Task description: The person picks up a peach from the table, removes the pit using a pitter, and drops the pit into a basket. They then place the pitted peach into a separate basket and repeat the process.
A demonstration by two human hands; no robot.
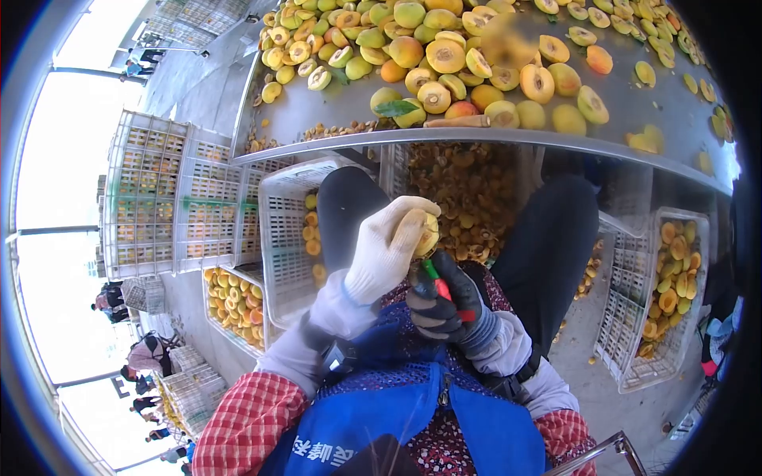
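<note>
My left hand (389, 242), in a white glove, is closed around a yellow halved fruit (429, 236) in front of my lap. Just below and to the right, my right hand (446, 300), in a dark grey glove, grips a tool with a red and green handle (438, 282). The tool's working end is hidden at the fruit. Beyond my hands, whole and halved fruits (444, 55) are piled on a metal table (317, 111). A wooden-handled tool (457, 122) lies near the table's front edge.
Below the table, between my knees, lies a mass of fruit pieces (460, 198). White crates of fruit stand left (278, 190) and right (623, 317). Stacked crates (147, 190) rise at the far left. Other people (151, 355) are in the left background.
</note>
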